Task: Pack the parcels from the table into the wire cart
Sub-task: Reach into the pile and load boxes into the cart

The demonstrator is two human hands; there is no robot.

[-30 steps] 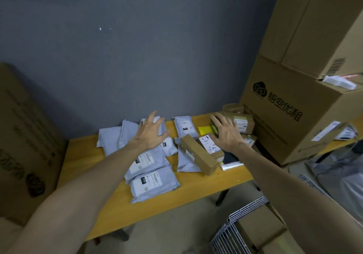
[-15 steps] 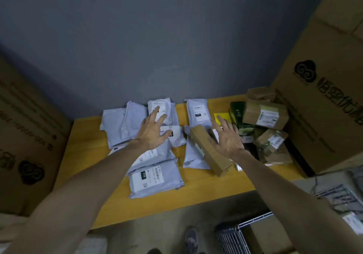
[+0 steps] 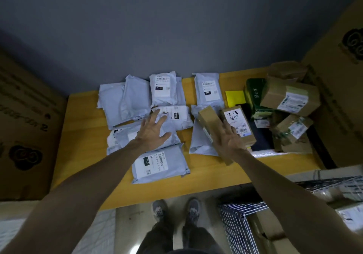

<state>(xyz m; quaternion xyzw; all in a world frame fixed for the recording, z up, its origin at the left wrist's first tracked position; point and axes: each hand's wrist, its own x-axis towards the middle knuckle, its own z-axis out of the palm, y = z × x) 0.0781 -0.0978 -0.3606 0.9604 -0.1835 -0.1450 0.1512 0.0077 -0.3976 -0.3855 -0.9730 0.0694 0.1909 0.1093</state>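
Several grey mailer bags (image 3: 160, 166) lie spread over the left and middle of the yellow table (image 3: 82, 139). My left hand (image 3: 155, 132) hovers flat, fingers spread, over the mailers in the middle. My right hand (image 3: 228, 138) reaches with straight fingers onto a long brown box (image 3: 208, 119) lying beside a labelled brown box (image 3: 238, 125). More small cardboard parcels (image 3: 290, 96) and a green packet (image 3: 255, 94) are piled at the table's right end. The wire cart (image 3: 239, 226) stands on the floor at lower right, with cardboard boxes inside.
Big cardboard cartons stand at the left (image 3: 25, 128) and right (image 3: 337, 88) of the table. A grey wall runs behind it. A yellow note (image 3: 234, 97) and a dark flat item (image 3: 261, 138) lie among the parcels. My feet (image 3: 176, 208) are at the table's front edge.
The view has tilted down and swung left, bringing the floor, my feet and more of the cart into sight. My right hand has moved from the right-hand pile to the long brown box.
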